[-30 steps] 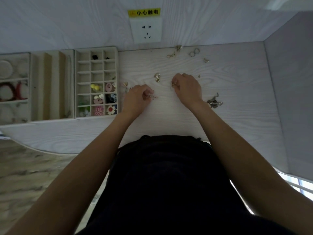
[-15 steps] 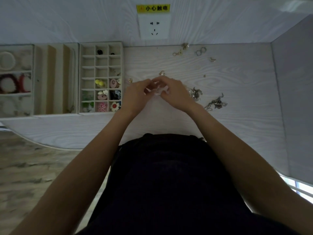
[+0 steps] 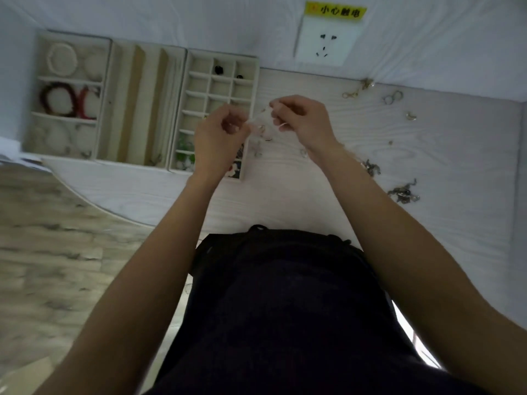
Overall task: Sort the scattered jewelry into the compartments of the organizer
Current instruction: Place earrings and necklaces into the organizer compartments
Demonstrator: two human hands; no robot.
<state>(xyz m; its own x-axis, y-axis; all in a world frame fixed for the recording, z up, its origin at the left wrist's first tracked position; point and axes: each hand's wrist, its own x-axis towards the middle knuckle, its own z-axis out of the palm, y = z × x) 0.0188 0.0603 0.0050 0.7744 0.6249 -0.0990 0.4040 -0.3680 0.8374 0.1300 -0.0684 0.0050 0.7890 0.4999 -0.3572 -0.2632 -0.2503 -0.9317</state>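
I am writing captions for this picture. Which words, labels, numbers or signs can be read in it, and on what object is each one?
"小心触电", red characters on the yellow label, stuck on the wall directly above the white wall socket.
A small red mark at the label's left end is too blurred to read.
No other text shows: none on the organizer or the table.

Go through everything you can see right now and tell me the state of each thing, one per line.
left hand: raised, fingers curled, pinching a small pale piece
right hand: raised, pinching the same small pale piece
grid organizer: open, partly filled, several cells bare
bracelet tray: open, holds red and white bracelets
slotted tray: open
loose jewelry: scattered on the table, unsorted
wall socket: nothing plugged in
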